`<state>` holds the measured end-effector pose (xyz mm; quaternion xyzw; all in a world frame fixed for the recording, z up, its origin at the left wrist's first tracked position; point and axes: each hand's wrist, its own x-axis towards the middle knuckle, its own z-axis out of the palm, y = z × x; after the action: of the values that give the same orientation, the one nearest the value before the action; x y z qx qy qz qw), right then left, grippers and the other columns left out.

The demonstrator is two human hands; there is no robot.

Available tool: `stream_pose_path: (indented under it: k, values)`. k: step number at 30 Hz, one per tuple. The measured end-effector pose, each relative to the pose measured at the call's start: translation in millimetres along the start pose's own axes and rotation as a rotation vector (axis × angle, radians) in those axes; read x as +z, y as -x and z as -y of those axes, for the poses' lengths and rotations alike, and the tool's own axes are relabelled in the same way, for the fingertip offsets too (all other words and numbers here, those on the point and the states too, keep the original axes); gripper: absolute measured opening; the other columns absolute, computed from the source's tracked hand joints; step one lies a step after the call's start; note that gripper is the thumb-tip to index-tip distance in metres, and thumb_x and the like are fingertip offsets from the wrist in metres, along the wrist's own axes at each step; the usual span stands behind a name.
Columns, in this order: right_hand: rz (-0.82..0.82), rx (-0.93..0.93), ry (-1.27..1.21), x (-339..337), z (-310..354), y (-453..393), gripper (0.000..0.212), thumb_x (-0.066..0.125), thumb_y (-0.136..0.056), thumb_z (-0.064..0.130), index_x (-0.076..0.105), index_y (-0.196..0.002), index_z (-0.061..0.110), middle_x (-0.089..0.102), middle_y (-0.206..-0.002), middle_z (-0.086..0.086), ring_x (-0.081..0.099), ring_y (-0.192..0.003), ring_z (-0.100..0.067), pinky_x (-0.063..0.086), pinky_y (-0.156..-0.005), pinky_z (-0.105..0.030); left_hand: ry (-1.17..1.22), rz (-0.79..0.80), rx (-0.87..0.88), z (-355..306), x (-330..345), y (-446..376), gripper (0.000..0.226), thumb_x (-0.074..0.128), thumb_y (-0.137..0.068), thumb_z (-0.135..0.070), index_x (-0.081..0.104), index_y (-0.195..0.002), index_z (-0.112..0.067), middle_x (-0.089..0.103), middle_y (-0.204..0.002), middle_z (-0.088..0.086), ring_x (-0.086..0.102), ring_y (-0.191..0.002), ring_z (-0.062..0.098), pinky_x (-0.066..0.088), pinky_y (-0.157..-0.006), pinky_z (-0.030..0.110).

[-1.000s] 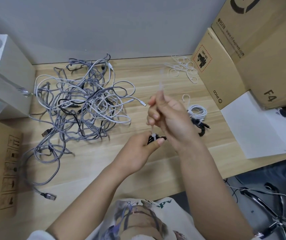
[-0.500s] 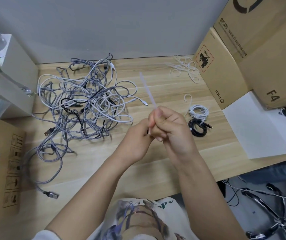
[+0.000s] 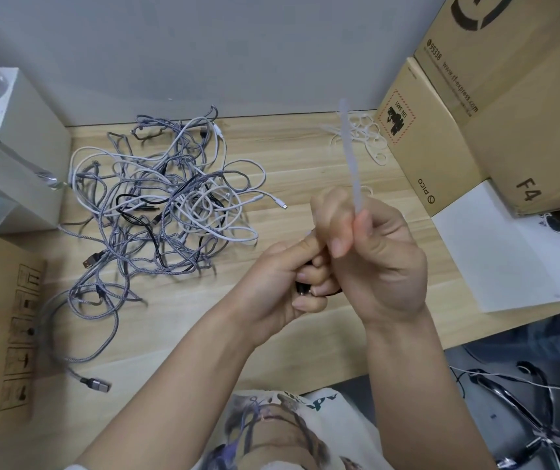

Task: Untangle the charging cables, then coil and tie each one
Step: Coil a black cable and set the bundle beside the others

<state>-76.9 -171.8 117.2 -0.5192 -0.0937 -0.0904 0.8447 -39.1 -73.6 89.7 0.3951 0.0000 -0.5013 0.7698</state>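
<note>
My left hand (image 3: 285,286) grips a small coiled black cable (image 3: 302,287), mostly hidden between my two hands above the desk's middle. My right hand (image 3: 376,259) pinches a translucent white zip tie (image 3: 351,157) whose tail sticks up and away, blurred. A big tangle of grey braided, white and black charging cables (image 3: 163,205) lies on the wooden desk (image 3: 288,154) to the left. One grey cable trails to a USB plug (image 3: 97,385) near the front left.
Loose white zip ties (image 3: 363,137) lie at the back right beside stacked cardboard boxes (image 3: 441,130). A white sheet (image 3: 495,252) covers the right desk edge. A grey box (image 3: 24,147) and a flat carton (image 3: 4,320) stand at the left.
Both hands rose and came together around the black coil. The zip tie's tail now points up to the right, pulled further through. The coiled white and black cables at right are now hidden behind my right hand.
</note>
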Motion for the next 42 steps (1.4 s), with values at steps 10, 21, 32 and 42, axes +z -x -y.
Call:
stream_pose_path:
  k: [10, 21, 32, 42]
  values:
    - [-0.063, 0.021, 0.256, 4, 8, 5, 0.030, 0.061, -0.082, 0.050, 0.065, -0.062, 0.027, 0.056, -0.065, 0.012, 0.055, -0.077, -0.017, 0.039, -0.046, -0.033, -0.102, -0.093, 0.136, -4, 2, 1, 0.047, 0.053, -0.091, -0.021, 0.050, -0.044, -0.025, 0.014, -0.056, -0.003, 0.027, -0.044, 0.006, 0.016, -0.038, 0.014]
    - [0.005, -0.125, -0.057, 3, 8, 9, 0.028, 0.050, -0.092, 0.023, 0.064, -0.069, 0.014, 0.064, -0.077, 0.008, 0.059, -0.079, -0.011, 0.047, -0.085, -0.019, -0.257, -0.115, 0.219, -24, 1, 6, 0.039, 0.045, -0.095, -0.020, 0.048, -0.057, -0.019, 0.019, -0.047, -0.008, 0.030, -0.043, 0.009, 0.014, -0.043, 0.018]
    - [-0.101, -0.044, -0.058, -4, 16, 7, 0.029, 0.047, -0.091, 0.030, 0.067, -0.073, 0.018, 0.037, -0.052, 0.008, 0.057, -0.053, -0.006, 0.053, -0.064, -0.026, -0.071, 0.053, 0.094, -23, -11, 7, 0.031, 0.043, -0.084, -0.035, 0.059, -0.068, -0.013, 0.028, -0.051, -0.003, 0.036, -0.051, 0.012, 0.014, -0.043, 0.020]
    - [-0.270, 0.053, 0.026, -15, 20, 7, 0.042, 0.055, -0.083, 0.045, 0.053, -0.050, 0.020, 0.037, -0.044, 0.013, 0.028, -0.039, -0.006, 0.035, -0.050, -0.020, -0.193, -0.042, 0.093, -14, -8, 6, 0.024, 0.053, -0.081, -0.034, 0.052, -0.072, -0.012, 0.026, -0.051, -0.003, 0.034, -0.053, 0.013, 0.015, -0.042, 0.019]
